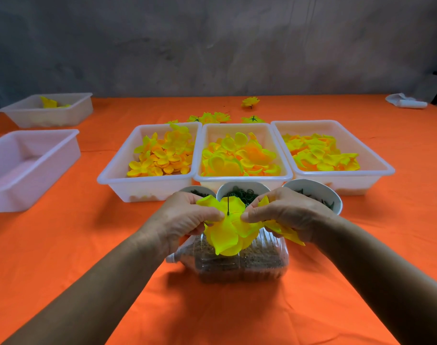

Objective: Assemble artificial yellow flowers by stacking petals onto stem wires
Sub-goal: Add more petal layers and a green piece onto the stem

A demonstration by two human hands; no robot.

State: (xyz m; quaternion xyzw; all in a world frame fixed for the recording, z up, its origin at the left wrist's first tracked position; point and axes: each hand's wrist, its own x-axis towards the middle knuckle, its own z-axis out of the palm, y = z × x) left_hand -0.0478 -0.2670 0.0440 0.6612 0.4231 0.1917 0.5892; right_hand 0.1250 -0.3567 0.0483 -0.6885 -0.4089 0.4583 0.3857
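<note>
A stack of yellow fabric petals (228,232) sits on a thin dark stem wire (228,205) that pokes up through its middle. My left hand (185,217) pinches the petals from the left and my right hand (287,212) pinches them from the right, thumbs nearly meeting beside the wire. More yellow petals (285,231) hang from under my right hand. Below the petals lies a clear plastic bottle (239,263) on its side, filled with brown grains.
Three white trays of yellow petals (147,180), (242,179), (336,174) stand behind three small bowls of dark green parts (242,192). Two more trays (25,168), (50,113) are at the left. Finished flowers (212,118) lie farther back on the orange cloth (88,245).
</note>
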